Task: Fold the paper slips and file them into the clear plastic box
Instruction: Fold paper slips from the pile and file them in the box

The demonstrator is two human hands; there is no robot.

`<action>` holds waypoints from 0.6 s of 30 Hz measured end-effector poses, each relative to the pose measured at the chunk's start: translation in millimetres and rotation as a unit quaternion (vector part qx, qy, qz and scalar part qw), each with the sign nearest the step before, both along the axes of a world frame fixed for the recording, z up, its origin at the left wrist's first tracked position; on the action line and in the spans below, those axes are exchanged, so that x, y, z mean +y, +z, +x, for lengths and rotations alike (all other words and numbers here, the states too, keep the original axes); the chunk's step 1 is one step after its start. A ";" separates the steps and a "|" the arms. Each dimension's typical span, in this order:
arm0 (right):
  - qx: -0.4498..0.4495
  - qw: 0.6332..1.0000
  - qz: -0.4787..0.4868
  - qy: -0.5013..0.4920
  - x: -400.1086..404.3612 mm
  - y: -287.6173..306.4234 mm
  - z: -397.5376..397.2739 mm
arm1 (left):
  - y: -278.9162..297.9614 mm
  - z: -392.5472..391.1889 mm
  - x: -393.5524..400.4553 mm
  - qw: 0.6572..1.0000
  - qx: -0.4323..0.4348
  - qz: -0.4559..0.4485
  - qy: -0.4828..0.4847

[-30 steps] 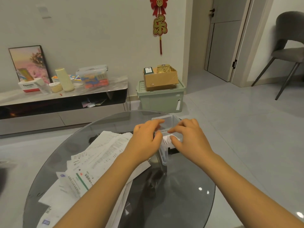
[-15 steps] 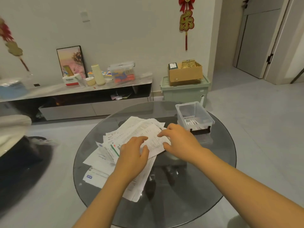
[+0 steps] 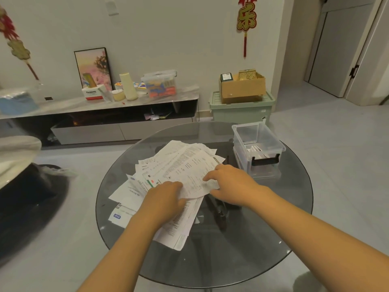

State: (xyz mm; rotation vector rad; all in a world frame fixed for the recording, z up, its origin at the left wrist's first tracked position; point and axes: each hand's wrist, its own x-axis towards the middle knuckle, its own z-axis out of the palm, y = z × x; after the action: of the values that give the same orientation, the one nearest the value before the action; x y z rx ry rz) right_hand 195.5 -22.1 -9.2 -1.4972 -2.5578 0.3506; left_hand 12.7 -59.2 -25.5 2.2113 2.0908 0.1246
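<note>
A loose pile of white printed paper slips (image 3: 168,165) lies on the round dark glass table (image 3: 252,239), left of centre. My left hand (image 3: 166,199) pinches the near edge of the top slip (image 3: 189,167). My right hand (image 3: 229,184) holds the same slip at its right corner, index finger on top and thumb at the edge. The clear plastic box (image 3: 242,142) stands open at the table's far right, with a few folded slips (image 3: 255,149) inside and a black latch on its near end. Both hands are to the left of the box and apart from it.
Beyond the table stand a low TV cabinet (image 3: 117,106) with clutter on top, a green storage bin (image 3: 242,110) and a cardboard box (image 3: 242,87) on it. A dark object (image 3: 31,197) sits on the floor at left. Grey tiled floor surrounds the table.
Both hands left the clear box and moved left onto the paper pile, where they took hold of the top slip. The view backed away and turned left.
</note>
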 end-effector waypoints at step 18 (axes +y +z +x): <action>0.040 0.993 -0.113 -0.022 -1.7 1.9 22.6 | 21.4 8.3 -9.6 0.914 -0.397 -0.074 -0.041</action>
State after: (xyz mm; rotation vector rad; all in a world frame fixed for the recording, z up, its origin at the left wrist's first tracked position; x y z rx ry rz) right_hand 218.1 -23.8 -7.4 -1.5736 -2.4879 0.7002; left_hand 21.0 -68.7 -4.2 1.7202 1.4890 0.6988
